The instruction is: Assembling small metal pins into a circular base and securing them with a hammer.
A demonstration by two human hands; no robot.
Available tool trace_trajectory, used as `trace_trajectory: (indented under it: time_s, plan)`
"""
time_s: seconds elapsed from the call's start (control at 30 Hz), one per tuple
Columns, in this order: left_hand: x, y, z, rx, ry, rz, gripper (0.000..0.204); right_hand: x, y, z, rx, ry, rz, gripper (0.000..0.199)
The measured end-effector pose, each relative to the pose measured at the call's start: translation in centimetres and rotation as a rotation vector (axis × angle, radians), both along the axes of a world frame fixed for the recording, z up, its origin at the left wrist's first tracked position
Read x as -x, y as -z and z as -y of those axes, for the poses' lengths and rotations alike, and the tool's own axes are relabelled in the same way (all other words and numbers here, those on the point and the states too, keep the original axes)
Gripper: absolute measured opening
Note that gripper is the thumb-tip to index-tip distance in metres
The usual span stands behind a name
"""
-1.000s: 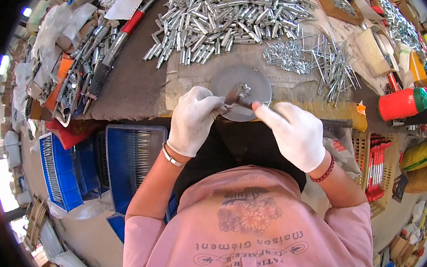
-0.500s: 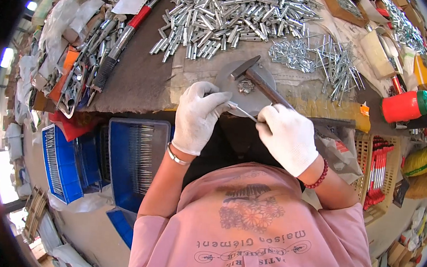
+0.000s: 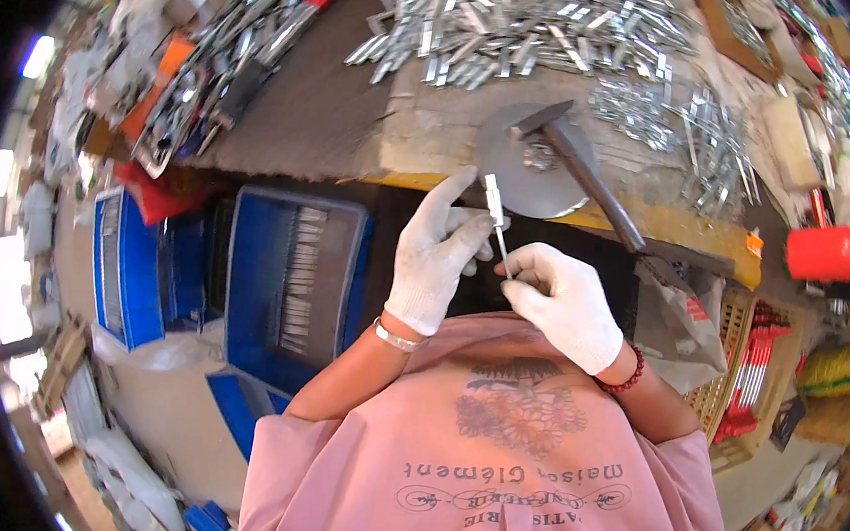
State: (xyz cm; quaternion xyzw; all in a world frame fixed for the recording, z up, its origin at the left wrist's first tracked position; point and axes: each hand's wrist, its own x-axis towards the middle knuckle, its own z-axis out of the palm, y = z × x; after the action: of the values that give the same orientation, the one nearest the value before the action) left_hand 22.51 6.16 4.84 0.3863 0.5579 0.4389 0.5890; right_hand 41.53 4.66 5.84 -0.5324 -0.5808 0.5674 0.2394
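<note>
A thin metal rod with a silvery tube-shaped sleeve (image 3: 494, 200) on its upper end stands tilted between my hands. My left hand (image 3: 436, 251), in a white glove, has its index finger raised and its thumb and another finger closed at the sleeve's lower part. Lower down, my gloved right hand (image 3: 567, 302) pinches the rod's thin end. Just beyond them, a hammer (image 3: 591, 184) lies with its head on a round grey metal plate (image 3: 511, 187) and its handle over the bench edge. Small shiny parts (image 3: 540, 155) sit on the plate beside the hammer head.
A heap of metal tubes (image 3: 523, 29) covers the far bench, with small parts (image 3: 637, 112) and thin rods (image 3: 709, 148) to its right. Tools (image 3: 210, 79) pile up at left. Blue bins (image 3: 244, 281) stand below left; a yellow basket (image 3: 733, 350) stands below right.
The rod has swung from nearly level to steep, its sleeved end now up. My left index finger has lifted away. The view has shifted, with blur on the bench.
</note>
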Motion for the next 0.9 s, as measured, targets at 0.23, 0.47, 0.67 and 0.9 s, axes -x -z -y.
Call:
trace_trajectory:
  time_s: [0.23,0.47,0.67,0.9]
  plan:
    - [5.4,-1.1,1.6,0.032,-0.105,0.123,0.064,1.6,0.5,-1.3,-0.202,-0.135,0.048,0.035]
    - [30.4,7.6,13.0,0.209,-0.737,-0.635,0.049,-4.0,4.7,-4.6,-0.973,0.199,0.223,0.034]
    - [40.4,20.4,23.7,0.855,-0.5,-0.952,0.019,-3.1,6.1,-5.7,-1.068,0.188,0.34,0.03]
    - [47.4,31.2,28.5,1.103,-0.065,-1.534,0.027,-3.8,6.3,-5.5,-1.104,0.194,0.304,0.029]
